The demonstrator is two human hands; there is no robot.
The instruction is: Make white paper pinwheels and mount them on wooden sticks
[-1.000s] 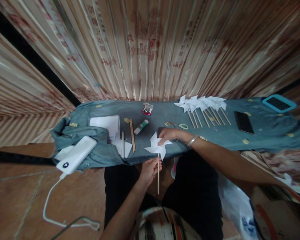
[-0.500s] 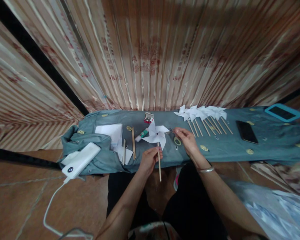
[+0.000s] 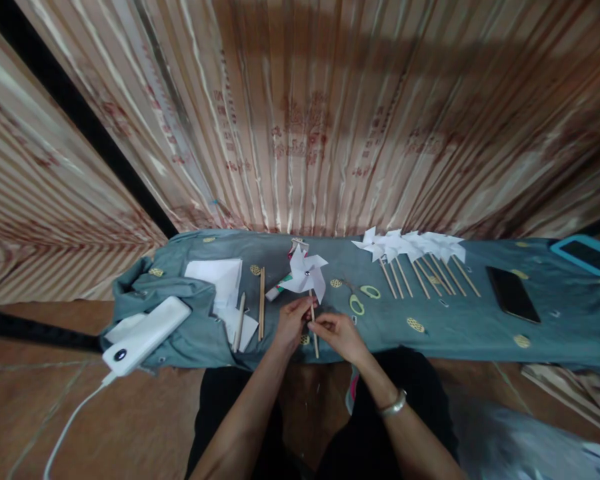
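A white paper pinwheel (image 3: 300,277) on a wooden stick is held upright above the cloth-covered bench. My left hand (image 3: 293,323) grips the stick just below the paper blades. Lower on the same stick, the fingertips of my right hand (image 3: 341,335) are closed round it. Scissors (image 3: 356,301) with yellow-green handles lie on the cloth to the right of the pinwheel. Behind the blades, a glue stick (image 3: 279,287) and a small open box (image 3: 299,247) are partly covered.
Several finished pinwheels (image 3: 415,247) lie in a row at the back right. A dark phone (image 3: 513,293) and a blue-framed tablet (image 3: 587,253) are further right. White paper (image 3: 215,277), wooden sticks (image 3: 262,303), a pencil-like rod (image 3: 239,323) and a white power bank (image 3: 147,337) are left.
My right hand has left the scissors, which now lie on the cloth, and has moved left onto the pinwheel's stick. My left hand still holds the pinwheel.
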